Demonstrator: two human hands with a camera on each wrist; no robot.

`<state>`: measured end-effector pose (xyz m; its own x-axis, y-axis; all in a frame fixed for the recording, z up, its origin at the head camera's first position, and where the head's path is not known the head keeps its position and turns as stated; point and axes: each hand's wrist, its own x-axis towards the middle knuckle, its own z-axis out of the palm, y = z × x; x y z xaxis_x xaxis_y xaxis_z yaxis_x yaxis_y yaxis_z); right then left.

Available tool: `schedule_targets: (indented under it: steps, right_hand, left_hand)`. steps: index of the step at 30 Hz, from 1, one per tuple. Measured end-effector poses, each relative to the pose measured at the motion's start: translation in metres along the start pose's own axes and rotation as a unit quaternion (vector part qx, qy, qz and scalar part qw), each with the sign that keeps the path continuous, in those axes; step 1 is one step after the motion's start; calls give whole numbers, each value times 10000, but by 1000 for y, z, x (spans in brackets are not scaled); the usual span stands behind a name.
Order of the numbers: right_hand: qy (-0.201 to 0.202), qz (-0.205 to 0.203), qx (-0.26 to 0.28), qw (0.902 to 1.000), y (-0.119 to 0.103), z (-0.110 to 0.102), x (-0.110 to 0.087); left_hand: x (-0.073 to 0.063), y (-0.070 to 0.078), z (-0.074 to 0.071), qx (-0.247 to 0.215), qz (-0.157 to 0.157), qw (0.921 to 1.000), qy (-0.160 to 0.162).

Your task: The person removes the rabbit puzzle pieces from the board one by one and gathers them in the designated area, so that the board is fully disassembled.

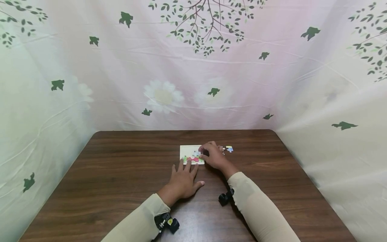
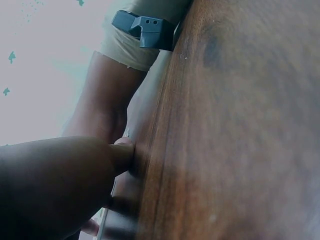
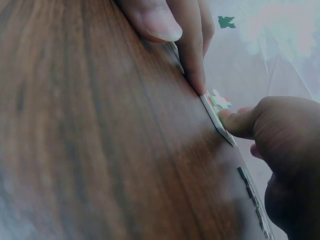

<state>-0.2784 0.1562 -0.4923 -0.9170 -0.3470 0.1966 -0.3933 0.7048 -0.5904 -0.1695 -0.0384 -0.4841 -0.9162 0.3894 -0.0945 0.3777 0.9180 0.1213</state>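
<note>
A small jigsaw puzzle board [image 1: 189,148] with a pale frame lies on the table, coloured pieces along its lower part. My left hand [image 1: 182,183] lies palm down with spread, straight fingers, its fingertips at the board's near edge. Over the right side of the board, my right hand [image 1: 214,156] is bent, thumb and fingers close together. Beside its thumb in the right wrist view, a puzzle piece [image 3: 219,99] with pale, green and red colouring sits slightly raised above the board; it appears pinched, though the fingers partly hide it. The left wrist view shows mostly the left hand's side.
Loose puzzle pieces [image 1: 229,149] lie just right of the board, partly behind the right hand. Their edges [image 3: 252,195] show in the right wrist view. Brown wooden table [image 1: 121,174] surrounds everything, with a printed curtain [image 1: 187,77] behind. Each wrist bears a black camera mount [image 1: 166,222].
</note>
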Motion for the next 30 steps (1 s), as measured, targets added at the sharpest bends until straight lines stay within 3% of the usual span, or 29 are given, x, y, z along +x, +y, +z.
schedule_targets:
  steps: [15,30]
  right_hand:
    - [10,-89,-236,9997,-2,2,1]
    - [117,84,-259,9996,8,-3,-2]
  left_hand:
    - [-1,-3,0,-7,29,10000,-8]
    - [3,-6,2,59,70,10000,-10]
